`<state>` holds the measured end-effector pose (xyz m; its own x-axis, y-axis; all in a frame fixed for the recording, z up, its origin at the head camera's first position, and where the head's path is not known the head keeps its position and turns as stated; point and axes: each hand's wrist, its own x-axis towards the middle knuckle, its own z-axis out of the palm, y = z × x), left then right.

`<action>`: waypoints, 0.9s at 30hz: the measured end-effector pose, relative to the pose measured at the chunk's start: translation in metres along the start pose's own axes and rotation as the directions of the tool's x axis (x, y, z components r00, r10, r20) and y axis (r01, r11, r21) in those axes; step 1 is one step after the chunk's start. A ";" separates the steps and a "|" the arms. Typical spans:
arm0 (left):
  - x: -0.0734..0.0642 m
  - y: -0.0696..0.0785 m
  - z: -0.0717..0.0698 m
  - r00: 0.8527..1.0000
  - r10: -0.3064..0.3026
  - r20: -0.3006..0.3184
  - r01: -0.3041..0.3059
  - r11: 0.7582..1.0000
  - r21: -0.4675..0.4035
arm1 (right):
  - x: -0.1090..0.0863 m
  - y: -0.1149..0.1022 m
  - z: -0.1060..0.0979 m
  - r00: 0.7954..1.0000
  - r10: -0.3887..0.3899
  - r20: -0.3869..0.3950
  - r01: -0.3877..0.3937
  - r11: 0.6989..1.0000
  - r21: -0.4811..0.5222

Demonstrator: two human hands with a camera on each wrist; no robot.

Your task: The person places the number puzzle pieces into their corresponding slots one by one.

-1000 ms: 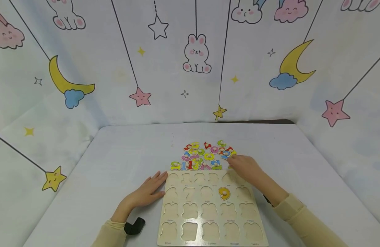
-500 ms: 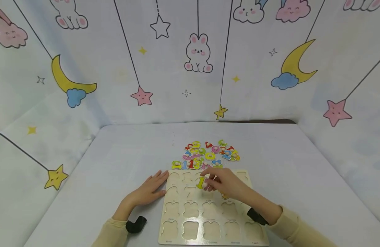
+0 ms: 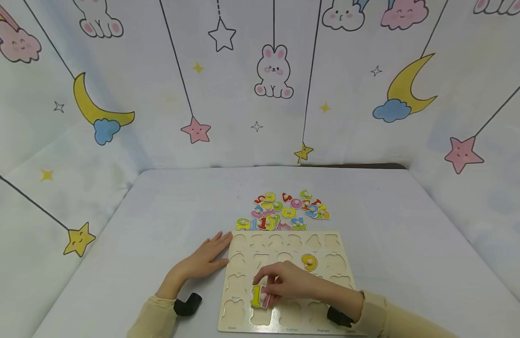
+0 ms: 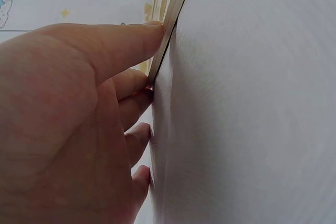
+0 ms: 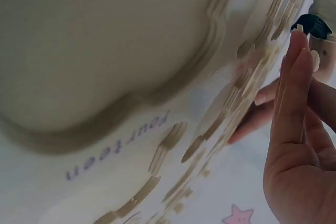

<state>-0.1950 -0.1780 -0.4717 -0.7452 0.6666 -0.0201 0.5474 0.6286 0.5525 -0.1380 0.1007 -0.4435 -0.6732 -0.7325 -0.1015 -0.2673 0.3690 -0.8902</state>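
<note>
My right hand [image 3: 287, 284] pinches a number 17 puzzle piece [image 3: 256, 296], a yellow 1 beside a pink 7, over the lower left middle of the wooden number board [image 3: 223, 324]. In the right wrist view the fingertips [image 5: 298, 40] are together, with a round white knob [image 5: 315, 60] next to them. My left hand [image 3: 202, 260] lies at the board's upper left edge, fingers extended; the left wrist view shows its thumb [image 4: 126, 45] against the board's side [image 4: 176, 14]. An orange 9 piece [image 3: 309, 263] sits in its recess in the second row.
Several loose number pieces [image 3: 288, 212] are heaped just beyond the board's far edge, some overlapping. A black wrist camera [image 3: 188, 305] is at the left wrist, another [image 3: 339, 317] at the right. A patterned white backdrop [image 3: 243, 94] stands behind the white table [image 3: 395, 225].
My right hand has picked up the 17 piece from the right of the heap and brought it left and nearer over the board. The left hand has stayed at the board's edge.
</note>
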 end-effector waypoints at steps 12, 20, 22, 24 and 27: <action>0.000 0.000 0.000 1.000 -0.001 -0.005 0.001 1.000 -0.004 | 0.000 -0.001 0.012 0.986 0.019 0.168 -0.019 1.000 -0.004; 0.000 0.000 -0.001 1.000 0.005 0.002 -0.005 1.000 0.000 | -0.002 -0.013 0.020 0.996 -0.039 0.081 0.074 0.869 -0.490; 0.000 0.000 -0.001 1.000 0.005 0.001 -0.005 1.000 0.000 | -0.001 -0.014 0.021 0.997 -0.057 0.059 0.080 0.833 -0.548; 0.000 0.000 -0.001 1.000 0.005 0.001 -0.005 1.000 -0.001 | 0.000 -0.013 0.022 0.997 -0.068 0.047 0.083 0.815 -0.573; 0.000 0.001 -0.001 1.000 0.005 0.005 -0.005 1.000 -0.002 | 0.000 -0.012 0.024 0.996 -0.064 0.054 0.083 0.818 -0.569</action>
<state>-0.1955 -0.1778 -0.4703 -0.7406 0.6716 -0.0214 0.5503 0.6246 0.5541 -0.1184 0.0829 -0.4432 -0.6167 -0.7843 -0.0676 -0.6672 0.5663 -0.4839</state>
